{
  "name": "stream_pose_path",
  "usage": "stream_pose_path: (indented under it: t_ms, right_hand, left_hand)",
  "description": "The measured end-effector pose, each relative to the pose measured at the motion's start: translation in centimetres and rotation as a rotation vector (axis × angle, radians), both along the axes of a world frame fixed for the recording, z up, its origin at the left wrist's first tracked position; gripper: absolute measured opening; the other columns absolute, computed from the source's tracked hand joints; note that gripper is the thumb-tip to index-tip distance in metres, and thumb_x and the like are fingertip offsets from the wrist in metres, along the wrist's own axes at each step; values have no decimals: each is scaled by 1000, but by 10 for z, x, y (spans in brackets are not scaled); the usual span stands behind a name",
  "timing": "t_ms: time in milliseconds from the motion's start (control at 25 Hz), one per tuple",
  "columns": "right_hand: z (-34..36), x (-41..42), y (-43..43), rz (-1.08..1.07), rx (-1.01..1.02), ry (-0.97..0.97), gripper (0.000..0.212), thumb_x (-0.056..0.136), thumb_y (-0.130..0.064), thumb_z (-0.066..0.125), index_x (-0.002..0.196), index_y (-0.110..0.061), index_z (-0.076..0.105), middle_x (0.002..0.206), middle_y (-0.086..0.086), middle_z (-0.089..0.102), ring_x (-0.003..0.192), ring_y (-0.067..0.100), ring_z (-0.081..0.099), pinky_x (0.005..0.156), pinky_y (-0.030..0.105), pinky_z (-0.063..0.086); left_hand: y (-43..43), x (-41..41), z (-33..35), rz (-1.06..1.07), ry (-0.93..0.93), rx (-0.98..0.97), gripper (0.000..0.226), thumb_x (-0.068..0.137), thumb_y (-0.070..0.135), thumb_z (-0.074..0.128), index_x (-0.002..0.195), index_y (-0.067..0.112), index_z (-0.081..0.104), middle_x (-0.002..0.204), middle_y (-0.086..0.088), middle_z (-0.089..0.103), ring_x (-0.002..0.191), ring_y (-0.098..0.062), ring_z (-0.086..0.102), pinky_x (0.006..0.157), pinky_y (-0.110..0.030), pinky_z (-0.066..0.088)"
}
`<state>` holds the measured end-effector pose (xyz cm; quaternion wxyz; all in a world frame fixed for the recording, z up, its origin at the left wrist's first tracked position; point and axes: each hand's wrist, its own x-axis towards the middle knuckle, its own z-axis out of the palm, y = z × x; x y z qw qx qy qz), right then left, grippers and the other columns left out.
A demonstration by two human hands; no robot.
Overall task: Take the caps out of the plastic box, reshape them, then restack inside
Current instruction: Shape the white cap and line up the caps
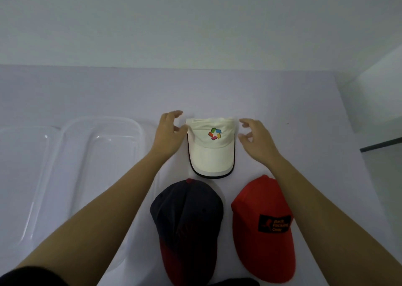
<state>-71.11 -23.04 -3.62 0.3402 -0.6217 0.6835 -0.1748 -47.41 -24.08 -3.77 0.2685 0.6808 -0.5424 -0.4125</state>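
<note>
A cream cap [212, 150] with a coloured star logo and dark brim edge lies on the white table, brim toward me. My left hand [168, 131] hovers at its left side, fingers spread and curled, thumb close to the crown edge. My right hand [255, 136] hangs just right of the crown, fingers apart, not touching. Nearer me lie a navy cap [187, 218] with a red brim and a red cap [264, 227] with a black patch. The clear plastic box [102, 168] sits to the left with nothing in it.
A second clear plastic piece, perhaps the lid [24, 177], lies left of the box. The table's right edge [356, 155] drops off beside the red cap. A pale wall stands behind the table.
</note>
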Motion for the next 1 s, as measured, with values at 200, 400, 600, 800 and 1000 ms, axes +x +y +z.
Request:
stream_pose_path:
  t_ms: [200,400,600,800,1000]
  right_hand:
    - [-2,18,-18,223,-56,-62,36,95,-17,50,131,-11,48,126,0,49,100,8,48,86,20,39]
    - [-12,20,-28,279,-56,8,20,93,-26,53,110,-15,56,100,3,57,87,16,53,77,31,44]
    - [-11,7,-41,267,-43,97,22,95,-34,48,90,-14,57,92,0,56,80,15,51,70,28,39]
    - [-15,18,-40,232,-10,-54,18,99,-29,40,96,-15,51,94,5,54,83,18,50,72,27,39]
    - [-15,21,-37,120,-40,-55,17,98,-33,40,93,-17,45,96,4,50,82,16,47,67,21,36]
  left_hand:
    - [-10,5,-9,-184,157,134,34,94,30,55,128,28,50,127,5,54,85,-11,64,73,-21,45]
    - [-22,5,-16,-345,89,70,28,97,34,46,121,22,55,112,-1,48,93,-14,54,79,-21,44]
    - [-37,5,-15,-412,-152,-32,34,101,25,39,96,0,62,94,-6,49,78,-14,49,72,-21,37]
    - [-40,-11,-3,-475,-160,76,28,98,34,41,106,13,57,90,0,54,70,-14,55,55,-18,41]
    - [-33,-14,-13,-473,-298,-35,27,101,39,30,89,16,39,81,-2,46,75,-21,45,64,-30,33]
